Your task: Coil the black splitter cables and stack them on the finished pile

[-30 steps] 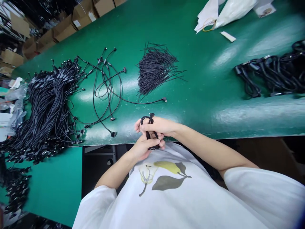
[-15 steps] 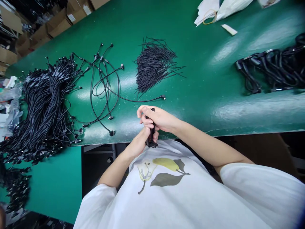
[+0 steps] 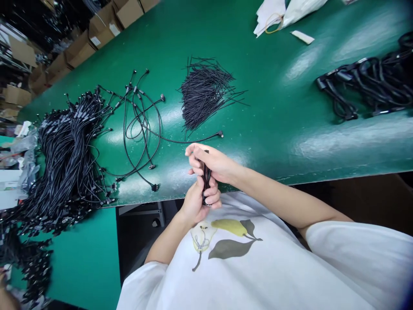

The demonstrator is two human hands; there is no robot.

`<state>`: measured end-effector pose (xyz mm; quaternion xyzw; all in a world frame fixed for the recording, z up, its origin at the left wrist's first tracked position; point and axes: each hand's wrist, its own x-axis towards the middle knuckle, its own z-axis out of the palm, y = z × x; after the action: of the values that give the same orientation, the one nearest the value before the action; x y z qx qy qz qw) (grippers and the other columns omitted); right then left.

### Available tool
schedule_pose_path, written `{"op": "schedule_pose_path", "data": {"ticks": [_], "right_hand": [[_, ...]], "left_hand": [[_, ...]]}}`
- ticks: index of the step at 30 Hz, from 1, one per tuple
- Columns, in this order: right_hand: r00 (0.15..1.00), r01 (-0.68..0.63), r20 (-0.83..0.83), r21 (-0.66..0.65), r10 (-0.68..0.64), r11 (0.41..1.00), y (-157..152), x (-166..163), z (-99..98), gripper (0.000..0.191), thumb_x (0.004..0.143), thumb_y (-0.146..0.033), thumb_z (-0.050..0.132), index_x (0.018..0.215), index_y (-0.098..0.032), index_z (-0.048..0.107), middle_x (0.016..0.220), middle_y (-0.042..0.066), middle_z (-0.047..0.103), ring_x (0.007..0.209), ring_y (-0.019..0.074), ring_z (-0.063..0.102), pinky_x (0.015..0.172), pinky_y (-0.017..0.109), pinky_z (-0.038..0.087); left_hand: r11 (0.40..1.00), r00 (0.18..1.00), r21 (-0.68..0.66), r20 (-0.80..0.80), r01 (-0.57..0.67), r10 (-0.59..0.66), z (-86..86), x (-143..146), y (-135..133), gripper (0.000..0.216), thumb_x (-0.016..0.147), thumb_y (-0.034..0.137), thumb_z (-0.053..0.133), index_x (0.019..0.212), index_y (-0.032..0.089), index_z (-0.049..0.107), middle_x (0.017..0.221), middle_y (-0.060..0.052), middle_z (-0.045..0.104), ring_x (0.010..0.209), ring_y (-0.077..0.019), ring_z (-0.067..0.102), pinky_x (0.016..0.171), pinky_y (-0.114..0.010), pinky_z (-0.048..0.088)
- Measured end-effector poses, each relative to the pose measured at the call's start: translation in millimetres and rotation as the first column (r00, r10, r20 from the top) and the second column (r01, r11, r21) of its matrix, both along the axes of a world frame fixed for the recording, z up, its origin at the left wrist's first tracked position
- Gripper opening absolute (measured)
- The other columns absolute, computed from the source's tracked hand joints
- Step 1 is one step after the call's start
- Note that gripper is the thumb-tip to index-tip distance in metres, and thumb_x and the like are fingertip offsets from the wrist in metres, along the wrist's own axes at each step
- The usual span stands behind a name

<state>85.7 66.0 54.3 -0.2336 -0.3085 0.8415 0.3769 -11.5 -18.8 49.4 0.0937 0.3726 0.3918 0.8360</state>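
Both of my hands grip one folded black cable point(image 3: 206, 181) just in front of my chest, at the near edge of the green table point(image 3: 274, 112). My right hand point(image 3: 211, 162) closes around its upper part from above. My left hand point(image 3: 198, 202) wraps its lower end, fingers curled round it. The cable is bunched into a short, narrow bundle between the two hands. A few loose black cables point(image 3: 142, 129) lie spread on the table just beyond my hands, and a heap of thin black ties point(image 3: 201, 92) sits behind them.
A large pile of black cables point(image 3: 64, 155) covers the table's left end. Coiled, bundled cables point(image 3: 371, 88) lie at the right. White plastic bags point(image 3: 284, 13) and a small strip sit at the far edge. Cardboard boxes point(image 3: 97, 30) stand beyond the table, top left.
The cable loop that stuck out above my right hand has been pressed flat into a tight bundle. My left hand has slid up and closed round the lower end.
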Motion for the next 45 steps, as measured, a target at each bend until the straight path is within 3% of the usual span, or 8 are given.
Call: {"op": "schedule_pose_path", "data": {"ticks": [7, 14, 18, 20, 23, 30, 40, 45], "right_hand": [[0.983, 0.156, -0.076, -0.106, -0.165, 0.982, 6.5, -2.0, 8.7, 0.049, 0.075, -0.064, 0.065, 0.075, -0.018, 0.046, 0.052, -0.012, 0.024, 0.037, 0.0005, 0.011, 0.032, 0.014, 0.01], [0.965, -0.08, 0.262, 0.368, -0.021, 0.926, 5.7, 25.6, 6.0, 0.038, 0.093, -0.049, 0.043, 0.076, -0.017, 0.053, 0.051, -0.008, 0.03, 0.04, 0.0061, 0.028, 0.04, 0.019, 0.032], [0.75, -0.377, 0.479, 0.876, -0.457, 0.3, -13.7, 54.3, 0.4, 0.025, 0.093, -0.026, 0.043, 0.107, -0.019, 0.062, 0.098, 0.007, 0.063, 0.092, 0.0194, 0.057, 0.088, 0.04, 0.045], [0.627, -0.615, 0.492, 0.788, -0.604, 0.003, -28.8, 63.1, -9.0, 0.033, 0.093, -0.016, 0.038, 0.118, -0.014, 0.059, 0.103, 0.011, 0.063, 0.096, 0.0229, 0.056, 0.092, 0.045, 0.041], [0.46, -0.83, 0.482, 0.532, -0.746, -0.168, -44.8, 69.5, -26.2, 0.036, 0.093, -0.011, 0.036, 0.122, -0.003, 0.054, 0.087, 0.012, 0.062, 0.078, 0.0221, 0.054, 0.071, 0.038, 0.042], [0.455, -0.873, 0.457, 0.4, -0.764, -0.28, -41.8, 68.6, -31.8, 0.021, 0.092, -0.012, 0.036, 0.094, -0.011, 0.057, 0.075, 0.005, 0.052, 0.063, 0.0181, 0.045, 0.055, 0.034, 0.025], [0.416, -0.899, 0.555, 0.37, -0.72, -0.235, -21.3, 55.5, -20.9, 0.013, 0.087, -0.015, 0.043, 0.078, -0.016, 0.052, 0.069, 0.005, 0.052, 0.062, 0.0193, 0.046, 0.059, 0.035, 0.024], [0.465, -0.876, 0.511, 0.385, -0.723, -0.291, -22.9, 61.7, -18.2, 0.016, 0.09, -0.015, 0.041, 0.079, -0.016, 0.052, 0.071, 0.004, 0.051, 0.064, 0.0191, 0.045, 0.06, 0.035, 0.023]], "left_hand": [[0.996, 0.995, 0.072, -0.09, 0.046, -0.04, -1.6, -9.8, 4.4, 0.034, 0.082, 0.046, 0.066, 0.085, 0.012, 0.06, 0.06, 0.006, 0.038, 0.047, -0.006, 0.032, 0.05, -0.023, 0.039], [0.97, 0.967, 0.105, -0.152, 0.22, -0.203, -8.1, -15.3, 2.2, 0.037, 0.075, 0.047, 0.072, 0.082, 0.012, 0.061, 0.056, 0.008, 0.033, 0.047, -0.0056, 0.029, 0.063, -0.028, 0.042], [0.924, 0.851, 0.277, -0.518, 0.262, -0.086, -21.8, -24.7, 7.0, 0.039, 0.081, 0.054, 0.063, 0.074, 0.015, 0.058, 0.053, 0.006, 0.038, 0.049, -0.009, 0.032, 0.059, -0.026, 0.036], [0.873, 0.768, 0.303, -0.63, 0.383, -0.118, -28.2, -28.7, 9.7, 0.039, 0.084, 0.053, 0.059, 0.073, 0.016, 0.058, 0.054, 0.004, 0.043, 0.052, -0.011, 0.036, 0.056, -0.026, 0.033], [0.768, 0.652, 0.303, -0.734, 0.564, -0.189, -34.4, -30.0, 10.4, 0.035, 0.089, 0.049, 0.051, 0.078, 0.017, 0.057, 0.061, 0.002, 0.047, 0.056, -0.0124, 0.039, 0.056, -0.026, 0.032], [0.783, 0.631, 0.261, -0.748, 0.565, -0.206, -31.8, -28.9, 2.6, 0.025, 0.093, 0.042, 0.044, 0.081, 0.021, 0.044, 0.061, 0.005, 0.046, 0.055, -0.0124, 0.039, 0.058, -0.025, 0.036], [0.557, 0.213, 0.224, -0.973, 0.8, 0.086, -23.3, -29.7, 6.9, 0.014, 0.093, 0.026, 0.042, 0.088, 0.02, 0.054, 0.082, -0.005, 0.058, 0.074, -0.0205, 0.052, 0.07, -0.031, 0.035], [0.473, 0.267, 0.205, -0.961, 0.857, -0.068, -19.7, -32.8, 10.9, 0.027, 0.097, 0.034, 0.032, 0.084, 0.019, 0.051, 0.075, -0.002, 0.056, 0.068, -0.0165, 0.051, 0.068, -0.028, 0.036]]}}
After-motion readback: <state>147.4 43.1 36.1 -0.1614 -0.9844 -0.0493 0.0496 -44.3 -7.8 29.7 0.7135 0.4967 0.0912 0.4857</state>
